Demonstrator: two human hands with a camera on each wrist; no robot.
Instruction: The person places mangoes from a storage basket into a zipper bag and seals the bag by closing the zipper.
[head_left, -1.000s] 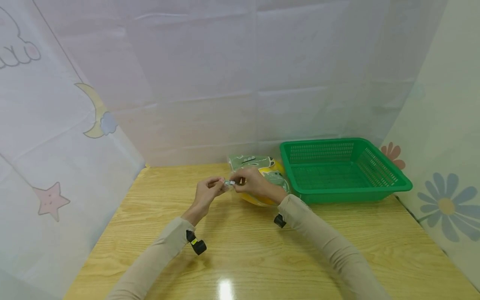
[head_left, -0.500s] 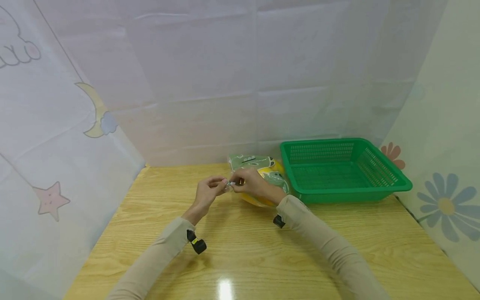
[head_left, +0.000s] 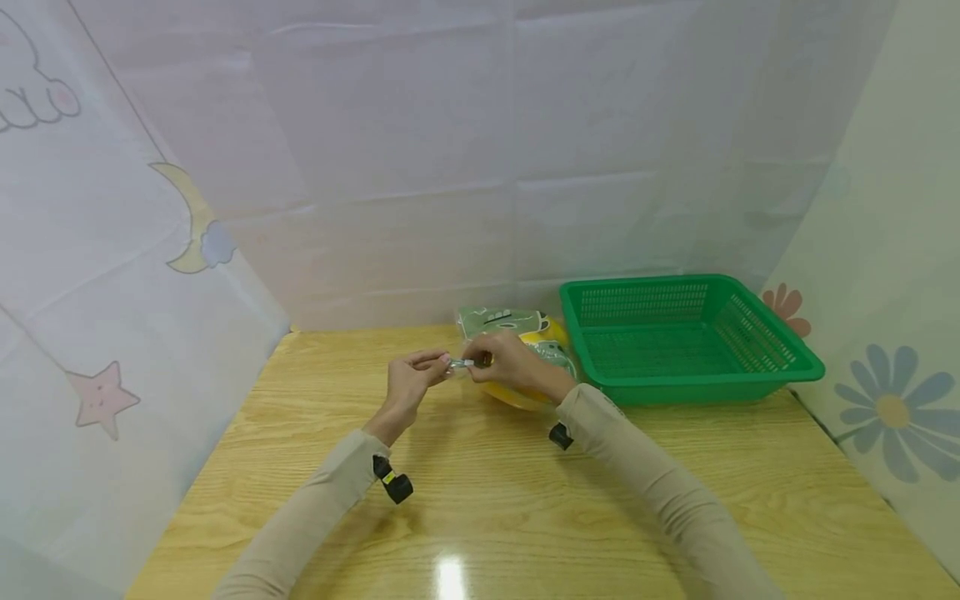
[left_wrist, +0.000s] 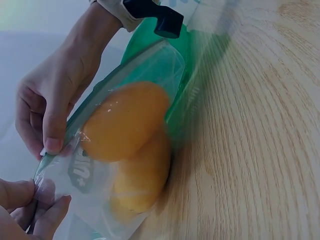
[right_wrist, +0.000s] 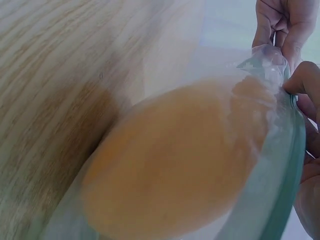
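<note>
A clear zip bag (head_left: 501, 320) with green print lies at the back of the table, beside the green basket. Two mangoes (left_wrist: 125, 122) show through its plastic in the left wrist view. My left hand (head_left: 408, 385) pinches one end of the bag's top edge between thumb and fingers. Close by, my right hand (head_left: 512, 365) pinches the green zip strip (right_wrist: 292, 175), where a small white piece (head_left: 468, 362) shows at its fingertips. In the right wrist view, one mango (right_wrist: 170, 165) fills the middle, and the bag's mouth runs down the right side.
A green plastic basket (head_left: 693, 383) with slotted walls stands at the back right, against the bag's right side. The wooden table (head_left: 480, 483) ends at a cloth backdrop (head_left: 405, 208) behind and on both sides. Each wrist carries a black camera.
The fingertips of my two hands have drawn slightly apart, so a little more of the bag's edge shows between them. Both hands keep their pinch; the basket has not moved.
</note>
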